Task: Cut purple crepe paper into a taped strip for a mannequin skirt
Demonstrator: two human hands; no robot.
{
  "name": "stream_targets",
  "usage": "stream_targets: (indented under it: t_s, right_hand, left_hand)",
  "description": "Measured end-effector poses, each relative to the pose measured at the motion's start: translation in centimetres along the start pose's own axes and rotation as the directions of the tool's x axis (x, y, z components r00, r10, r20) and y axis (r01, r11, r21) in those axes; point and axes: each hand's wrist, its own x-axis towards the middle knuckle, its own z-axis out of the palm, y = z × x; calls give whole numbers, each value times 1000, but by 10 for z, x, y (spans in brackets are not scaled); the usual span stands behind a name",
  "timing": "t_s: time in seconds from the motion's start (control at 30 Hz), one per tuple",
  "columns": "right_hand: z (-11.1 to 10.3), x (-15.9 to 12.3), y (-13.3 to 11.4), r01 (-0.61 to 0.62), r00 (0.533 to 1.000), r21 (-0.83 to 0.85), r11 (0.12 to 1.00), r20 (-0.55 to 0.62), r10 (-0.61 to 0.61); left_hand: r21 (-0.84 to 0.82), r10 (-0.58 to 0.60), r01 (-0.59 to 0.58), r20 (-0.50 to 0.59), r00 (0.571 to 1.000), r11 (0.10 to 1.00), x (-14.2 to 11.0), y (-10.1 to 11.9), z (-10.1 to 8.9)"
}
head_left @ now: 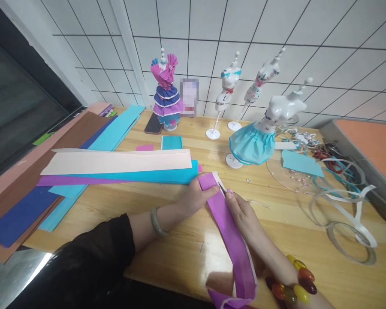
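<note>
My left hand [196,195] is closed on the upper end of a long purple strip [227,227], thumb on top. A white band runs along the strip's right edge, and a pale end [216,176] sticks up at the top. Between the fingers of my right hand [242,210] is a thin pointed metal tool [222,187], mostly hidden, so its exact kind is unclear. Its tip touches the strip's edge beside my left thumb. Downwards the strip hangs towards me and folds over at the table's front edge.
Coloured strips [116,161] lie stacked at left. Small mannequins stand behind: one in a layered dress [167,101], one in a turquoise skirt [254,143], two with little trim [228,88]. Tape rolls [350,242], a turquoise piece [300,163] and a phone [153,123] lie on the table.
</note>
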Motion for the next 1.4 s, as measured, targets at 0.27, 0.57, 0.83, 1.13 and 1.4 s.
stream_targets:
  t_s: [0.27, 0.57, 0.83, 1.13, 1.4]
  right_hand:
    - [0, 1, 2, -1, 1000, -29, 1000, -3, 0]
    - [2, 0, 1, 0, 1000, -27, 1000, -11, -1]
    - [2, 1, 3, 29, 999, -20, 999, -16, -29]
    - [2, 1, 0, 16, 1000, -35, 999, -18, -16]
    - [2, 0, -2, 16, 1000, -16, 1000, -22, -16]
  left_hand:
    - [-28, -62, 60, -42, 997, 998, 0, 8, 0]
    - [43, 49, -47, -55, 997, 998, 5, 1, -5]
    - [109, 81, -77, -36, 996, 991, -3, 9, 0]
    - [108, 71, -66, -43, 997, 992, -2, 9, 0]
    - [75, 56, -53, -35, 998, 996, -2, 8, 0]
